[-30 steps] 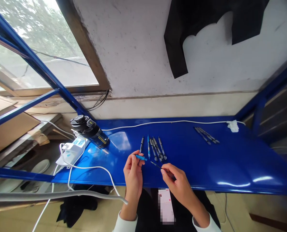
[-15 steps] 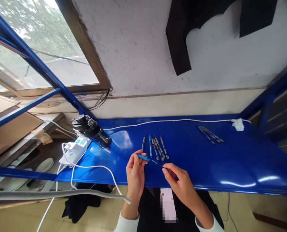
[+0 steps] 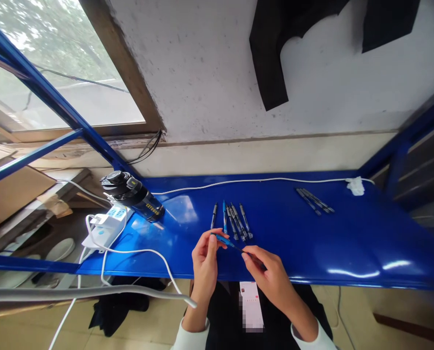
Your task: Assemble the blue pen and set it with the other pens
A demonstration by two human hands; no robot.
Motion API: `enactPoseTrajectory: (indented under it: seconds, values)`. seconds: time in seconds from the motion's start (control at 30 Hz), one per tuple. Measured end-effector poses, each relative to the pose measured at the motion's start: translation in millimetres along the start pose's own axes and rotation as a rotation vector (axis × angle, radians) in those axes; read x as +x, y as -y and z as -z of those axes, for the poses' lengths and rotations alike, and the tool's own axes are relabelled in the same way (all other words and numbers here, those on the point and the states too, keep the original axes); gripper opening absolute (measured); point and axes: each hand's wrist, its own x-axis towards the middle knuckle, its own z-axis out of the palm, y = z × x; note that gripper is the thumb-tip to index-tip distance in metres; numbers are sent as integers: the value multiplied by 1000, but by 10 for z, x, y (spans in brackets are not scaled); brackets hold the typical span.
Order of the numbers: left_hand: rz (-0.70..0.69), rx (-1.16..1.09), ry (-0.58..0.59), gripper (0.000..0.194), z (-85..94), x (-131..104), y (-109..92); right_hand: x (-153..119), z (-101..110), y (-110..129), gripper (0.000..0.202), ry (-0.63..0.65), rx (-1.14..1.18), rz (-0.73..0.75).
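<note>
My left hand (image 3: 205, 260) pinches a blue pen barrel (image 3: 223, 239) between thumb and fingers, just above the front part of the table. Opposite it, my right hand (image 3: 268, 272) grips a thin dark pen refill (image 3: 238, 249), whose front end meets the barrel's open end. Most of the refill is hidden by my right fingers. Beyond my hands lie a whole blue pen (image 3: 225, 214) and several black pens (image 3: 243, 221), roughly side by side. One dark pen (image 3: 214, 215) lies a little apart on the left, nearest my left fingers.
More grey-black pens (image 3: 314, 200) lie at the right on the blue table (image 3: 275, 209). A black bottle (image 3: 135, 197) and a white power strip (image 3: 107, 228) stand at the left. White cables cross the left side and back edge. A lit phone (image 3: 251, 306) rests on my lap.
The refill has moved left into the blue barrel; the gap between them has closed and my right hand has come closer to my left. The view has shifted slightly.
</note>
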Motion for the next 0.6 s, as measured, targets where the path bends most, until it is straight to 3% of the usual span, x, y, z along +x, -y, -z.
enactPoseTrajectory:
  seconds: [0.3, 0.6]
  values:
    - [54, 257, 372, 25, -55, 25, -128, 2, 21, 31, 19, 4, -11, 2]
    - [48, 344, 512, 25, -64, 51, -155, -25, -2, -5, 23, 5, 19, -102]
